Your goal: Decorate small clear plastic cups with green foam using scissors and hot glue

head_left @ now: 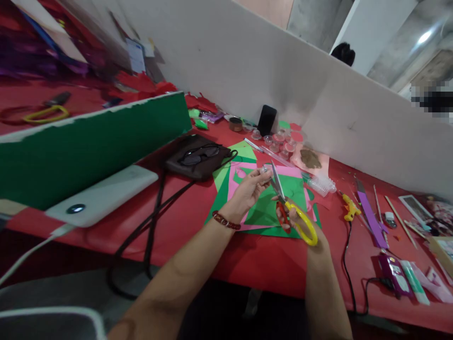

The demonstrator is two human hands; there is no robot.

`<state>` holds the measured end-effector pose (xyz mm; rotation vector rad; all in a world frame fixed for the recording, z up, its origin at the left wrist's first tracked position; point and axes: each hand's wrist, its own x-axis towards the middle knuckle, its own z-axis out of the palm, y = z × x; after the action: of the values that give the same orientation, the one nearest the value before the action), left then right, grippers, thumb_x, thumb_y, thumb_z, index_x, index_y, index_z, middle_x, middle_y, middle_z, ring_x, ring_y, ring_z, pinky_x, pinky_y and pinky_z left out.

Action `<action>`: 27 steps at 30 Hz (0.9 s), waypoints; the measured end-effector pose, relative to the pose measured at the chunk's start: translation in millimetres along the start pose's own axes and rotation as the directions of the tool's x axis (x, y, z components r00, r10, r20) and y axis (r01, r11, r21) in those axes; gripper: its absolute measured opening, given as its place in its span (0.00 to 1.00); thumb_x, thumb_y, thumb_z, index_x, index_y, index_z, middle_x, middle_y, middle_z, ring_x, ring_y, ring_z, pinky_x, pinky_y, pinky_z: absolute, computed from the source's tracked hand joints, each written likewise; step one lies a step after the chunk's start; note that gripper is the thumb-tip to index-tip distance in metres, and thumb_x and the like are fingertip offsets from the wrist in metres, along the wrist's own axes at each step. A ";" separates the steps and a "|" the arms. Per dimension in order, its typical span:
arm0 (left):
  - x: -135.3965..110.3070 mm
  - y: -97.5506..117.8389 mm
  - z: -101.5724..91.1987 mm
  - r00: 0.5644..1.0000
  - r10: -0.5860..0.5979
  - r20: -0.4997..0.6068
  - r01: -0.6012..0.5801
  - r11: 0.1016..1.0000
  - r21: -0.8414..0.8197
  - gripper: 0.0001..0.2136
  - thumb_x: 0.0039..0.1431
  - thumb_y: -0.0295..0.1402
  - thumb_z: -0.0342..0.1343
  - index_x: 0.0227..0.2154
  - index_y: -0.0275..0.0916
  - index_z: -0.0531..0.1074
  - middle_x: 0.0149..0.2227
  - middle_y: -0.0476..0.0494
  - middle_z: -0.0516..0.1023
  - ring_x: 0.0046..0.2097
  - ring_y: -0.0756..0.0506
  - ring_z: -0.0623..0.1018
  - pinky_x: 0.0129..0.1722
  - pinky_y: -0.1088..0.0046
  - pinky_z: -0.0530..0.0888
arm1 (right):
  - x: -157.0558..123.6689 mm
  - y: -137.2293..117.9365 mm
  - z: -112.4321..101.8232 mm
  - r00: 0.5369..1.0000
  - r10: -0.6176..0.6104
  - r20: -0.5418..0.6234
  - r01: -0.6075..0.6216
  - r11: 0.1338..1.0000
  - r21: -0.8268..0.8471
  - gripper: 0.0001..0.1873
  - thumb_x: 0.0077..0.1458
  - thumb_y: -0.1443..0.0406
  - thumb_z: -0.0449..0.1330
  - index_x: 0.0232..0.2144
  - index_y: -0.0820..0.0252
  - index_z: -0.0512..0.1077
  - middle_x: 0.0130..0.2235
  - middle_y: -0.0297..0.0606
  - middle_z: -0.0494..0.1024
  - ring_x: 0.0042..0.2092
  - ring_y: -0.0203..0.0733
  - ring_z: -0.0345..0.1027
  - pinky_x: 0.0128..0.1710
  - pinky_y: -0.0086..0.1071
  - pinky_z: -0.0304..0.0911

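My left hand, with a beaded bracelet at the wrist, is closed in a pinch on a small clear plastic piece. What exactly that piece is I cannot make out. Scissors with one yellow and one red handle loop are gripped by my right hand. Their blades point up and away, parted, close beside the left fingertips. Below both hands lie green paper sheets and pink paper, with cut-out holes and scraps.
Beyond the paper stand clear plastic cups and a black phone. Glasses rest on a dark bag. A white power bank sits by a green divider. Rightward lie a yellow glue gun and purple strip.
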<state>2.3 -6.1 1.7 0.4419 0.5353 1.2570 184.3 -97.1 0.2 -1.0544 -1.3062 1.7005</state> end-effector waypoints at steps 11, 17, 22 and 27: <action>3.3 10.0 3.4 0.993 -0.093 -0.072 0.081 0.985 -0.150 0.08 0.49 0.20 0.70 0.30 0.35 0.78 0.30 0.49 0.83 0.30 0.53 0.80 0.34 0.79 0.77 | 0.8 -21.5 2.1 0.999 0.037 -0.012 -0.037 0.999 0.007 0.40 0.46 0.34 0.71 0.51 0.52 0.76 0.36 0.34 0.72 0.30 0.34 0.58 0.24 0.27 0.55; 10.9 5.6 -5.9 0.986 -0.129 -0.106 0.108 0.976 -0.187 0.07 0.53 0.22 0.71 0.29 0.34 0.77 0.26 0.51 0.79 0.24 0.56 0.74 0.28 0.81 0.74 | 6.4 -12.5 9.3 0.999 0.054 0.008 -0.055 0.993 0.106 0.42 0.46 0.29 0.66 0.49 0.53 0.74 0.35 0.35 0.75 0.32 0.38 0.65 0.26 0.29 0.62; 5.9 -2.6 -3.6 0.980 -0.138 -0.142 0.112 0.978 -0.176 0.06 0.54 0.24 0.71 0.31 0.35 0.78 0.26 0.52 0.79 0.23 0.56 0.74 0.26 0.81 0.74 | 2.8 -2.9 14.4 0.998 0.061 0.012 -0.062 0.982 0.176 0.39 0.50 0.33 0.66 0.50 0.52 0.72 0.37 0.37 0.78 0.38 0.44 0.74 0.32 0.35 0.72; 10.7 11.1 -8.0 0.972 -0.099 -0.211 0.062 0.983 -0.175 0.08 0.57 0.28 0.71 0.29 0.37 0.76 0.23 0.53 0.76 0.22 0.56 0.73 0.26 0.82 0.73 | -4.0 1.6 22.9 0.992 0.121 0.026 -0.124 0.957 0.263 0.35 0.50 0.39 0.70 0.51 0.51 0.72 0.39 0.38 0.79 0.43 0.47 0.76 0.34 0.37 0.74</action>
<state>-8.7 7.2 0.3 0.1384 0.6218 1.2676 164.8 -109.6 2.6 -0.9867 -1.0012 1.9128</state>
